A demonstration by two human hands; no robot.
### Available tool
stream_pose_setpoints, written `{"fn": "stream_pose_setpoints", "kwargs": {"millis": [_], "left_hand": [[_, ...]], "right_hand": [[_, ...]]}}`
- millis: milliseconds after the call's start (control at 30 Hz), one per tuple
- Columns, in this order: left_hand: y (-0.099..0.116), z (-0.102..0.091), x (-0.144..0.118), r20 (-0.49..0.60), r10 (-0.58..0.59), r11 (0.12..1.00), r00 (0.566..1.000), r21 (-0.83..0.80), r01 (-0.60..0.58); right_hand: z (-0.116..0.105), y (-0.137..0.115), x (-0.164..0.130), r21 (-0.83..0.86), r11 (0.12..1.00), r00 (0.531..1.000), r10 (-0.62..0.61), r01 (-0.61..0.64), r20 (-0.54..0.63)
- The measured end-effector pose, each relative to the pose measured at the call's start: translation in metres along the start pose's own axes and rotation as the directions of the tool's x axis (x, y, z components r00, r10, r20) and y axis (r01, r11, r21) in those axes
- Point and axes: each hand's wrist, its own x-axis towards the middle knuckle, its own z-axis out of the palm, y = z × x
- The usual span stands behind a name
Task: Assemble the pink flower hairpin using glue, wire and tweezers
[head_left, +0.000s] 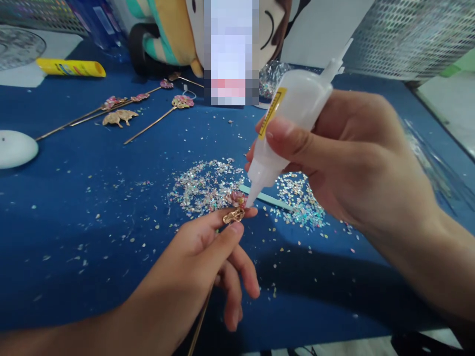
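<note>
Between the thumb and forefinger of my left hand is a gold hairpin with a pink, flower-like ornament at its head. Its thin stem runs down behind the palm toward the bottom edge. My right hand grips a white squeeze glue bottle with a yellow label, tipped nozzle down. The nozzle tip meets or nearly meets the ornament; I cannot tell whether it touches. Just beyond the hairpin head lie a pile of iridescent flakes and a pale blue stick.
Several finished-looking gold hairpins and a gold butterfly-like piece lie at the left back. A white egg-shaped object sits at the left edge, a yellow tube behind. A plush toy and a blurred-out screen stand at the back.
</note>
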Motion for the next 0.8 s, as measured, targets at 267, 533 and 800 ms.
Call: {"fn": "stream_pose_setpoints", "kwargs": {"millis": [267,533,800], "left_hand": [[-0.0023,-0.0042,-0.0037,-0.023,0.006,0.999,1.0,0.038,-0.005],[0.0013,-0.0025,-0.0003,-0.024,-0.032,0.999,0.999,0.031,0.033],[0.0008,-0.0046,-0.0048,-0.066,-0.074,0.995,0.995,0.069,0.078]], "right_hand": [[0.0003,0.0056,0.0014,-0.022,1.0,1.0,-0.022,0.022,-0.015],[0.0016,0.0068,0.0013,-0.121,0.992,0.997,-0.024,0.015,-0.07],[0.0047,0.0074,0.001,-0.172,0.984,0.996,-0.05,0.035,-0.079]]}}
